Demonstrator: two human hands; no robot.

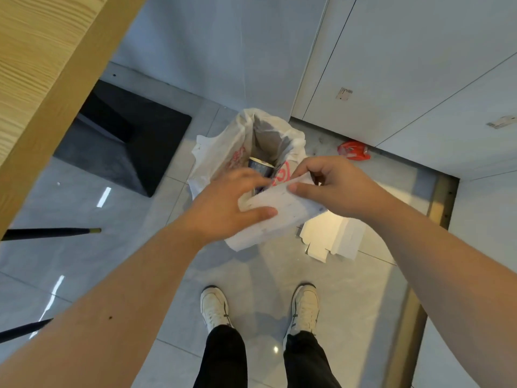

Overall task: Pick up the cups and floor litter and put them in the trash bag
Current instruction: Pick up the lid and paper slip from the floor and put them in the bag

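Note:
A white plastic trash bag (223,147) with red print stands open on the floor ahead of my feet. Inside it a dark paper cup (261,167) shows. Both hands hold a flat white sheet of paper (282,217) just above the bag's near edge: my left hand (223,203) grips its lower left part, my right hand (335,186) pinches its upper right edge. A flattened white cardboard piece (333,239) lies on the floor to the right of the bag. A crumpled red wrapper (353,149) lies further right, near the wall.
A wooden table edge (56,79) runs along the upper left, with its black base (126,141) on the floor left of the bag. Black chair legs (50,233) reach in from the left. White cabinet panels (405,65) stand at the right. My shoes (305,306) are below.

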